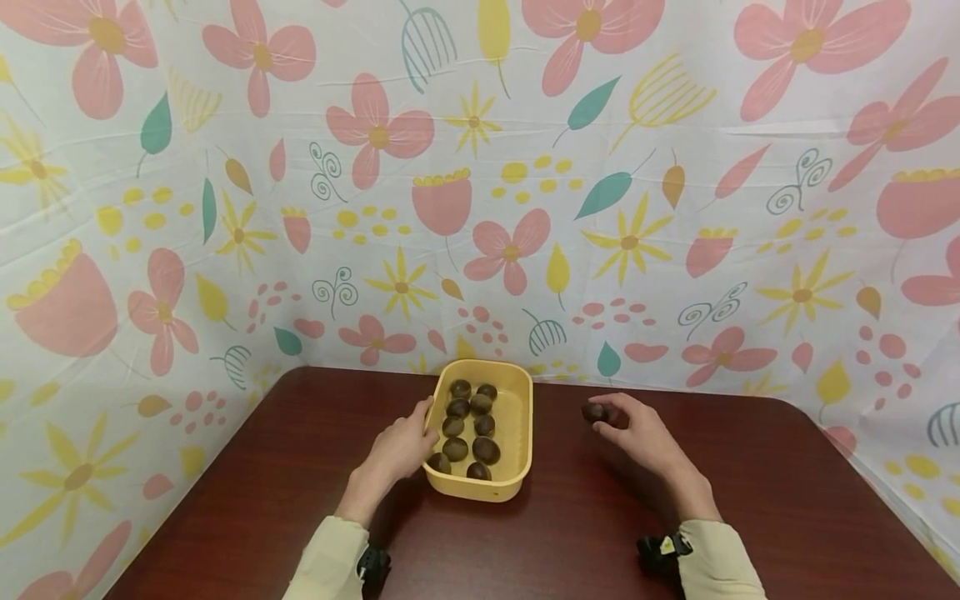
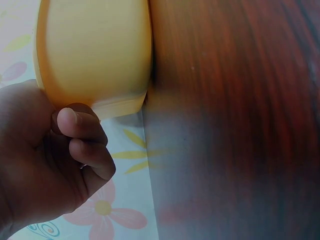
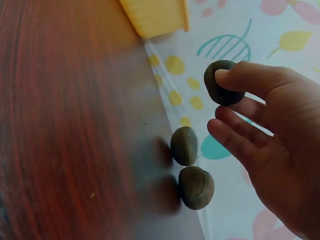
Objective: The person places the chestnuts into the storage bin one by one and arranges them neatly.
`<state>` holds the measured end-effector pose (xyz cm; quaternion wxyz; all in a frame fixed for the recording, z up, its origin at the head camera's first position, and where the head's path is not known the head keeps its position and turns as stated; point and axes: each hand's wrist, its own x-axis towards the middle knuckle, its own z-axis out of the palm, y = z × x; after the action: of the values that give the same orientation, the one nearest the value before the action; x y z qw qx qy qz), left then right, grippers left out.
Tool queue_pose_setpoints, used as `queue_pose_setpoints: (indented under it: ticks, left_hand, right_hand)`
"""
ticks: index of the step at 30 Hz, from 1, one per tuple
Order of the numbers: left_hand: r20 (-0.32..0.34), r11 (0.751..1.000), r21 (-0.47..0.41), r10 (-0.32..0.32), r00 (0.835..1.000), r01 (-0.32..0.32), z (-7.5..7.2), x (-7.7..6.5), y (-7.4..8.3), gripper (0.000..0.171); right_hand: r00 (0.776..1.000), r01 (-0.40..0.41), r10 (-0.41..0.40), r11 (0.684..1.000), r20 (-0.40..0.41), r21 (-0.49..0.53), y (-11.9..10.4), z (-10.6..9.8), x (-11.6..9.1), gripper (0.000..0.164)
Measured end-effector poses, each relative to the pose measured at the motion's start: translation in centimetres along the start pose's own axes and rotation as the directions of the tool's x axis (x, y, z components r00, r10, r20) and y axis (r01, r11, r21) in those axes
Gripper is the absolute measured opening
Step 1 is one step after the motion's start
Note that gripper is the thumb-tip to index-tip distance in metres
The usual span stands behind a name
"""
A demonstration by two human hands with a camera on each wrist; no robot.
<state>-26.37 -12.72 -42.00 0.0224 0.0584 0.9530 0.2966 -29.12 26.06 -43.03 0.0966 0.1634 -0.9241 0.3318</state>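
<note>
A yellow rectangular plastic tray (image 1: 515,417) stands on the table with several dark round stone-like objects (image 1: 486,451) in its left and middle part. My left hand (image 1: 401,442) grips the tray's left rim; the left wrist view shows the fingers curled at the tray wall (image 2: 100,55). To the right of the tray, my right hand (image 1: 647,432) pinches one dark round stone-like object (image 3: 230,96) between thumb and fingers, above the table. Near that hand, two more such objects (image 3: 196,188) rest side by side on the table; the head view does not show them clearly.
The dark reddish-brown table (image 1: 517,550) reaches back to a floral-patterned cloth (image 1: 510,208) hanging behind it. The cloth also runs along the left side. Black straps (image 1: 663,552) with cameras sit at both wrists.
</note>
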Motion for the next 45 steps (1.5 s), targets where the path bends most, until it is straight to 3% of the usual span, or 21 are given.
queue_pose_setpoints:
  ticks: [8,17,30,40,45]
  left_hand:
    - [-0.007,1.0,0.003,0.014,1.0,-0.014,0.0,0.0,0.0,0.061]
    - [-0.003,1.0,-0.004,0.012,1.0,-0.012,0.0,0.0,0.0,0.061]
    - [-0.003,1.0,-0.022,0.018,1.0,-0.018,0.1,0.0,-0.2,0.061]
    - [0.005,1.0,-0.012,0.029,1.0,-0.029,0.2,0.2,-0.3,0.06]
    - [-0.001,0.999,-0.004,0.04,0.999,-0.04,0.1,0.2,-0.4,0.06]
  right_hand:
    - [1.0,-0.001,0.001,1.0,-0.019,0.031,-0.6,0.0,0.0,0.042]
    - [0.996,0.084,-0.08,0.992,-0.043,0.089,-0.9,0.3,0.2,0.038]
    - [0.997,0.039,-0.032,0.993,-0.063,0.112,-1.7,0.4,0.2,0.049]
    - [0.991,0.132,-0.124,0.976,-0.053,0.175,-2.4,1.0,1.4,0.044]
    - [0.98,0.195,-0.201,0.967,0.018,0.162,-3.8,0.9,3.4,0.043]
